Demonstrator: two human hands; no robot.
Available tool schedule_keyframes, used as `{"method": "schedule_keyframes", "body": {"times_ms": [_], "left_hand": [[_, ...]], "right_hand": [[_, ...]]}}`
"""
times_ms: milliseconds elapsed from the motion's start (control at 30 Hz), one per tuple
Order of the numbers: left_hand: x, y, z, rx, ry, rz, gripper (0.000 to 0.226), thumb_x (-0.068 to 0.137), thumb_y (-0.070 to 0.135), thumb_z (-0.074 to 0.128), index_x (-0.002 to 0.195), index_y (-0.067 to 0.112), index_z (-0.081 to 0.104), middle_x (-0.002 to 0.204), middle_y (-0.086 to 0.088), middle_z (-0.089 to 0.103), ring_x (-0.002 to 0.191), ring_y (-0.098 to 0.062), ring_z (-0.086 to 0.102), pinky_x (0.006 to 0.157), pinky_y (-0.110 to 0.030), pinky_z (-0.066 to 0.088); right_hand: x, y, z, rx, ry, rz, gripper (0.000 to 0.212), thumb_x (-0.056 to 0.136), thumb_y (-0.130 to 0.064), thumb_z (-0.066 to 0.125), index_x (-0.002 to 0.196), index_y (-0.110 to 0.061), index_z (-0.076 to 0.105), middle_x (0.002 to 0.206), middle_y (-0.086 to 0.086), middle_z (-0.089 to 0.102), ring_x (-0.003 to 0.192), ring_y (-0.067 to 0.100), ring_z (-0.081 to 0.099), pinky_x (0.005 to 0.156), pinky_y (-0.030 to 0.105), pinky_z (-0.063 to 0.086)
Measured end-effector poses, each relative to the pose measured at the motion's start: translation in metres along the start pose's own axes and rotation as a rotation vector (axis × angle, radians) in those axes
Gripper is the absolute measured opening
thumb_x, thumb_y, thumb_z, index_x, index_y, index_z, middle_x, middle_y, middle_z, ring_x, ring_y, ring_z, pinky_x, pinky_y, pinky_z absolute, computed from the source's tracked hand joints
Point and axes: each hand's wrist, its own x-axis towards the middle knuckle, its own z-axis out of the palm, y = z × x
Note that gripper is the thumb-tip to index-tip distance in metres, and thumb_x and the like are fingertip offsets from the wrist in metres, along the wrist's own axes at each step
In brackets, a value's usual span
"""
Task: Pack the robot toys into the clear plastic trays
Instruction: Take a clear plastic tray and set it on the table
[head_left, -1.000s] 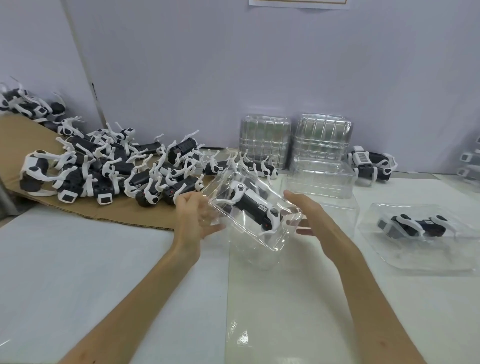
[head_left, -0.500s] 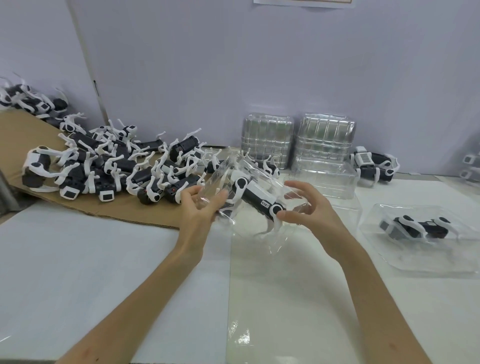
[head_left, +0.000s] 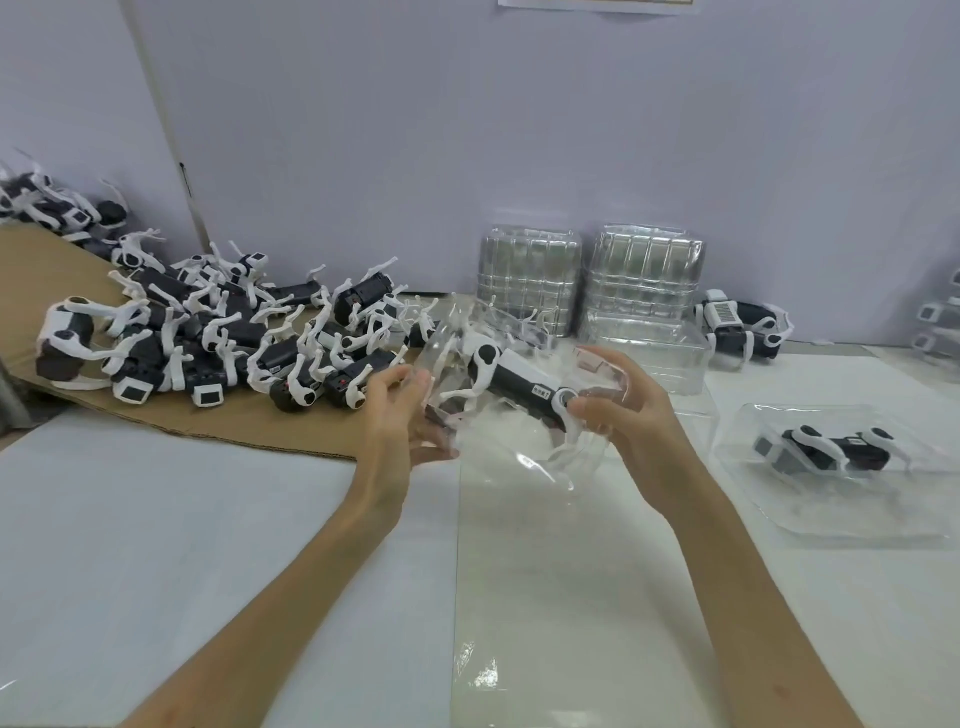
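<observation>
The left hand (head_left: 397, 415) and right hand (head_left: 631, 415) each have a curled grip on an end of 1 clear plastic tray (head_left: 524, 447), held tilted above the table (head_left: 156, 519), with a black-and-white robot toy (head_left: 514, 376) inside.

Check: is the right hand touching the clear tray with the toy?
Touching. Head view: fingers of the right hand curl round the right end of the clear tray, no gap.
</observation>
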Motion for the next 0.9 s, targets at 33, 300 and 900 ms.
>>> {"method": "schedule_keyframes", "body": {"times_ms": [33,300,900], "left_hand": [[0.000,0.000,0.000,-0.030,-0.030,-0.031,0.054,0.083,0.051,0.061,0.122,0.016,0.047,0.073,-0.005,0.063,0.054,-0.021,0.061,0.057,-0.037,0.057],[-0.005,-0.006,0.006,-0.024,-0.228,-0.339,0.067,0.069,0.048,0.074,0.120,0.012,0.050,0.102,-0.014,0.044,0.052,-0.029,0.061,0.063,-0.043,0.058],[-0.012,-0.005,0.003,0.377,-0.339,-0.125,0.037,0.083,0.054,0.055,0.087,0.019,0.065,0.066,-0.017,0.070,0.059,-0.026,0.066,0.061,-0.033,0.050]], "right_hand": [[0.001,0.001,-0.001,0.045,0.026,-0.008,0.057,0.062,-0.024,0.080,0.115,-0.038,0.069,0.116,-0.001,0.063,0.101,0.019,0.063,0.081,0.027,0.049],[0.000,0.000,-0.010,0.122,0.066,0.072,0.044,0.075,-0.007,0.076,0.113,-0.028,0.071,0.129,-0.001,0.060,0.090,0.010,0.070,0.069,0.022,0.053],[-0.017,-0.007,-0.070,-0.175,0.092,0.367,0.046,0.058,-0.040,0.082,0.103,-0.030,0.075,0.105,0.001,0.075,0.097,0.019,0.068,0.078,0.031,0.049]]}}
